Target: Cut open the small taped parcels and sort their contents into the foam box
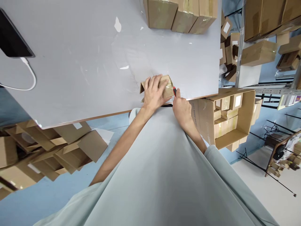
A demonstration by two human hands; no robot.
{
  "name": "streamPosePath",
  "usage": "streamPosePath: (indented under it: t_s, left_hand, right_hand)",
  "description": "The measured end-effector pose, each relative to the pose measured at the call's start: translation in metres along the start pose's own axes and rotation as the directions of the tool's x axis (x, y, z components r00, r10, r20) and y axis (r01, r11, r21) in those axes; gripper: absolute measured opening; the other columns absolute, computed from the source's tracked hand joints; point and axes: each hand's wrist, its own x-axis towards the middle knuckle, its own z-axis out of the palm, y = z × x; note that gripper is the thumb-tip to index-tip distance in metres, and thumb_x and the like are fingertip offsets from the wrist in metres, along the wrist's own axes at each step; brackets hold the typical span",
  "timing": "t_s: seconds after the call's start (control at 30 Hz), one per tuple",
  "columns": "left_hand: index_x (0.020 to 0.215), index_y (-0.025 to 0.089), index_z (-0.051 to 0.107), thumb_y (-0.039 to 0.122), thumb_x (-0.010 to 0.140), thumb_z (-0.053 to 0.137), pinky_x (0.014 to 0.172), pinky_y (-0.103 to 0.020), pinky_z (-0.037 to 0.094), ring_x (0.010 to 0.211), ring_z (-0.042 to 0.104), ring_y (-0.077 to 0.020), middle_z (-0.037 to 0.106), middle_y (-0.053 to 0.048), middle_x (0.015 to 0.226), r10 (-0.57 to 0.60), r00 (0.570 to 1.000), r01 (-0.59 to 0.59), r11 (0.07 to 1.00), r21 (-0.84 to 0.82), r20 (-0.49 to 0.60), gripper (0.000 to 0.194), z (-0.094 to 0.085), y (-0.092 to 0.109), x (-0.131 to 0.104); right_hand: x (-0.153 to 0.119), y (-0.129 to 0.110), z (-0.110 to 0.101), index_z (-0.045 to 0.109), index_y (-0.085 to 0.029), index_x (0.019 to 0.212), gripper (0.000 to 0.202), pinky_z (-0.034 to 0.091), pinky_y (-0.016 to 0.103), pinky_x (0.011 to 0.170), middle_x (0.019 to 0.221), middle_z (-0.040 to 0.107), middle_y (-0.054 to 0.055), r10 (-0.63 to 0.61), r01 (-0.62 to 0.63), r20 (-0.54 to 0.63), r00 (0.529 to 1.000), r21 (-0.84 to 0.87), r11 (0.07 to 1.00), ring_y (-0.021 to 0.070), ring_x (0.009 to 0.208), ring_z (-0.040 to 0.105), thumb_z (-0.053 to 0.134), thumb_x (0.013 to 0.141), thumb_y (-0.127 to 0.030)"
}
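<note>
A small cardboard box (168, 89) with clear tape on it lies near the front edge of the table. My left hand (154, 92) grips it from above, fingers spread over the top and thumb along the near side. A flap sticks out at the box's left end. In my right hand (182, 108) is a box cutter (174, 91) with a red and black handle, its tip at the right end of the box. My index finger is stretched along the handle. The blade is too small to make out.
Several taped boxes (162, 14) stand at the table's far side. A phone (14, 34) on a white cable lies at the left. Right of the table, a large open carton (245, 113) holds small boxes. Opened cartons (68, 153) are heaped at lower left.
</note>
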Motion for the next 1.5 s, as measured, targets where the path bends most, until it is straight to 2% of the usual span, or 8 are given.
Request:
streamPosePath:
  t_s: [0.67,0.87,1.03,1.2,1.27,1.37,1.43,1.5]
  left_hand:
    - [0.161,0.030,0.063,0.072,0.091,0.085,0.140,-0.072,0.022,0.168,0.044,-0.0486,0.050,-0.019,0.181,-0.025,1.000,0.024,0.987,0.158,0.006,0.085,-0.004,0.002,-0.004]
    - [0.164,0.029,0.060,0.078,0.090,0.084,0.144,-0.071,0.016,0.172,0.040,-0.0474,0.048,-0.019,0.183,-0.037,0.998,0.026,0.979,0.200,0.052,0.092,-0.011,0.002,-0.002]
    - [0.176,0.028,0.047,0.072,0.071,0.102,0.144,-0.077,0.003,0.179,0.018,-0.0536,0.032,-0.023,0.190,-0.125,0.992,0.120,0.978,0.172,0.022,0.126,-0.020,0.015,-0.015]
    - [0.186,0.025,0.025,0.057,0.057,0.113,0.141,-0.082,0.012,0.180,-0.006,-0.0567,0.005,-0.028,0.194,-0.354,0.932,0.360,0.928,0.100,-0.075,0.159,-0.034,0.009,-0.052]
    - [0.187,0.025,0.016,0.059,0.053,0.115,0.141,-0.076,0.026,0.180,0.005,-0.0571,0.001,-0.030,0.194,-0.449,0.888,0.452,0.892,0.008,-0.099,0.170,-0.035,-0.003,-0.066]
    - [0.188,0.031,0.008,0.068,0.062,0.109,0.128,-0.065,0.053,0.165,0.049,-0.0521,0.017,-0.030,0.191,-0.612,0.787,0.583,0.779,-0.232,-0.078,0.166,-0.030,-0.019,-0.079]
    - [0.187,0.031,0.014,0.073,0.074,0.101,0.116,-0.062,0.063,0.145,0.071,-0.0453,0.038,-0.029,0.184,-0.689,0.723,0.629,0.686,-0.366,-0.048,0.149,-0.025,-0.024,-0.082]
    - [0.182,0.026,0.033,0.072,0.083,0.093,0.115,-0.060,0.064,0.136,0.075,-0.0411,0.055,-0.026,0.173,-0.699,0.711,0.615,0.669,-0.417,-0.073,0.125,-0.019,-0.025,-0.081]
  right_hand:
    - [0.009,0.018,0.015,0.027,-0.009,0.184,0.068,0.068,0.048,0.098,0.120,0.085,0.026,-0.065,0.057,0.062,0.996,0.116,0.992,0.0370,0.114,0.085,0.035,0.117,-0.018]
    - [-0.014,0.054,0.007,0.037,-0.014,0.179,0.061,0.065,0.046,0.094,0.115,0.085,0.020,-0.107,0.103,0.009,0.994,0.185,0.977,0.0352,0.102,0.084,0.036,0.122,-0.034]
    - [0.073,0.102,0.050,0.058,-0.015,0.152,0.051,0.059,0.043,0.098,0.120,0.082,0.020,-0.015,0.120,-0.226,0.974,0.455,0.882,0.0355,0.107,0.078,0.030,0.123,-0.047]
    - [0.184,0.124,0.109,0.068,-0.008,0.133,0.036,0.053,0.046,0.116,0.142,0.070,0.030,0.157,-0.039,-0.166,0.974,0.555,0.831,0.0344,0.124,0.071,0.047,0.114,-0.029]
    - [0.205,0.127,0.123,0.070,-0.009,0.131,0.033,0.052,0.047,0.118,0.138,0.070,0.028,0.164,-0.034,-0.178,0.970,0.569,0.822,0.0333,0.125,0.068,0.050,0.111,-0.027]
    - [0.216,0.129,0.134,0.069,-0.008,0.133,0.034,0.049,0.051,0.122,0.135,0.069,0.027,0.166,-0.007,-0.253,0.953,0.528,0.849,0.0344,0.130,0.063,0.053,0.108,-0.024]
    - [0.219,0.128,0.135,0.067,-0.007,0.140,0.040,0.046,0.053,0.125,0.140,0.066,0.028,0.148,0.035,-0.336,0.930,0.484,0.874,0.0361,0.135,0.059,0.054,0.107,-0.024]
    - [0.220,0.123,0.133,0.066,-0.008,0.146,0.045,0.044,0.054,0.126,0.145,0.063,0.028,0.086,0.124,-0.404,0.911,0.466,0.876,0.0369,0.140,0.057,0.052,0.108,-0.026]
